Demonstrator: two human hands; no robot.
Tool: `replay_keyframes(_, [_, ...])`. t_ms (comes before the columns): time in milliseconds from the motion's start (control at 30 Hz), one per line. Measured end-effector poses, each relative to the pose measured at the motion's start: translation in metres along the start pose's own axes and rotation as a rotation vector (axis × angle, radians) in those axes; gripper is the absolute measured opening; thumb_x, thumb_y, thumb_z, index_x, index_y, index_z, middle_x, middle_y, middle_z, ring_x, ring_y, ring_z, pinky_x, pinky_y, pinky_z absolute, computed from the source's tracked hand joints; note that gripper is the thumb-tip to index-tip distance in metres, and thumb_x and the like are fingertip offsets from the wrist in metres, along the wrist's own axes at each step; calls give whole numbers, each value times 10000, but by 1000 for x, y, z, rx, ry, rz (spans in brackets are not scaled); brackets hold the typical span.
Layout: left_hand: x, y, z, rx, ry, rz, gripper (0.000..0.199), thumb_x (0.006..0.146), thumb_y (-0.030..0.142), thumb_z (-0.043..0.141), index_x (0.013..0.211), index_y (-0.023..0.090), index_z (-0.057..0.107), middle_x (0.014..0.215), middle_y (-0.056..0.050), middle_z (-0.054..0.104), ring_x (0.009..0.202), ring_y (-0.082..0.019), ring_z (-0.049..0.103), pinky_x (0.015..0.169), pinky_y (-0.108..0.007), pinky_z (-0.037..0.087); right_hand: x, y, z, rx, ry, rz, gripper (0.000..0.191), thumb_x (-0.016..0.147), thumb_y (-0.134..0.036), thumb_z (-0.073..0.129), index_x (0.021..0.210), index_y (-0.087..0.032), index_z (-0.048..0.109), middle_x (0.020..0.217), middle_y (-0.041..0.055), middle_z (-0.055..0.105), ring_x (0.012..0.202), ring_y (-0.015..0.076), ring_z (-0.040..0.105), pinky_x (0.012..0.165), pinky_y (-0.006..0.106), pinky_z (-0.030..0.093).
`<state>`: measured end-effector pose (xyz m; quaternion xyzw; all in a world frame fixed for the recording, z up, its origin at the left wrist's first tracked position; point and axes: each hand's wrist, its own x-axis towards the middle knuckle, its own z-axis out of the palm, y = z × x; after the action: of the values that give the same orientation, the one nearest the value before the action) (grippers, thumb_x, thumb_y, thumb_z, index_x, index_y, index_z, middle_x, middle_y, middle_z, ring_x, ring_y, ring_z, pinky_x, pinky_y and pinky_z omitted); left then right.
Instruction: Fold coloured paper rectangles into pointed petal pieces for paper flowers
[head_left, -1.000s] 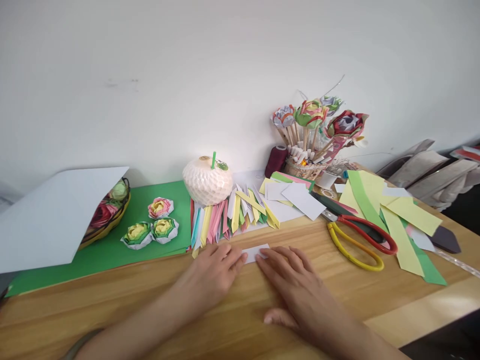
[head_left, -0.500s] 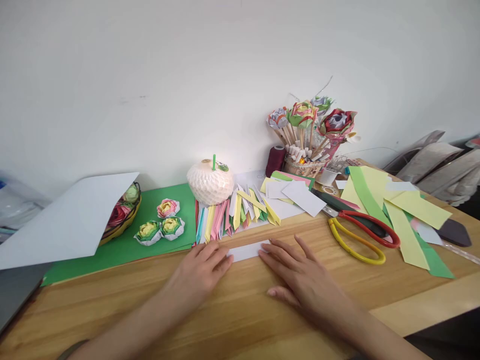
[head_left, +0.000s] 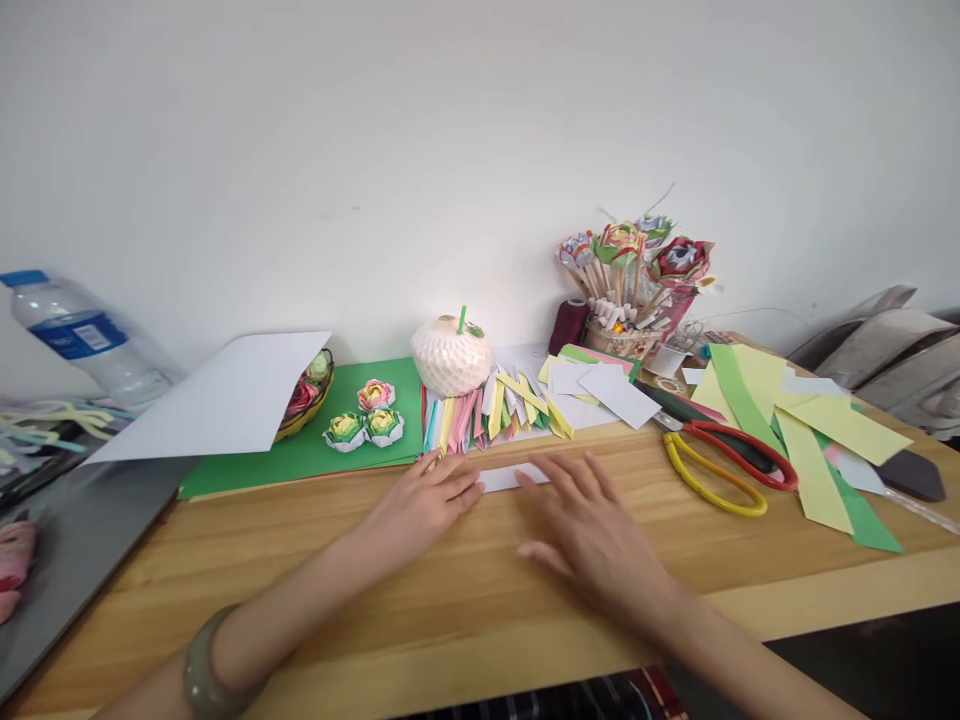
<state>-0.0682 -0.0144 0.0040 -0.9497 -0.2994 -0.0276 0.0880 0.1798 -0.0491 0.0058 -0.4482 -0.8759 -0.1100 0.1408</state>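
Observation:
A narrow white paper strip (head_left: 500, 478) lies flat on the wooden table between my two hands. My left hand (head_left: 420, 505) rests on its left end, palm down, with fingers spread a little. Over the right end is my right hand (head_left: 589, 520), fingers apart and slightly blurred, partly hiding that end. Just behind the strip lie many folded coloured paper pieces (head_left: 499, 405). Red-and-yellow-handled scissors (head_left: 720, 455) are to the right of my right hand.
Green paper (head_left: 262, 470) at left bears several paper flowers (head_left: 383, 425). A white textured pot (head_left: 451, 358) stands at the back. Cut papers (head_left: 817, 460) lie at right, a flower basket (head_left: 622, 335) behind, a water bottle (head_left: 86, 335) far left.
The view has shifted, bringing the bottle and my left bangle into sight. My right hand has moved slightly over the strip's right end; my left hand stays on the left end.

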Motion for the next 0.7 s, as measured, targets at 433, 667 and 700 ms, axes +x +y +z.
replay_keyframes(433, [-7,-7,-1,-193,2,-25,536,888,-32,332,1326,254,452,1386,-19,466,1391,-233,196,1089,-507,244,-9,22,-8,-10,-52,-74,387,899,-443,505,1211,-223,568,1205,73,607,1143,254,516,1051,530,271])
replay_keyframes(667, [0,2,-3,-160,75,-46,392,919,44,407,1227,235,558,1346,-38,512,1393,-245,185,1094,-545,198,-5,21,-9,12,-31,-72,371,899,-389,520,1172,-148,592,1131,120,628,1064,280,538,981,503,346])
replay_keyframes(700, [2,4,-4,-152,85,-49,356,926,65,420,1199,228,580,1324,-39,533,1388,-246,200,1097,-539,195,-1,16,-8,17,-33,-89,425,885,-425,532,1205,-148,570,1122,126,626,1053,282,537,961,492,366])
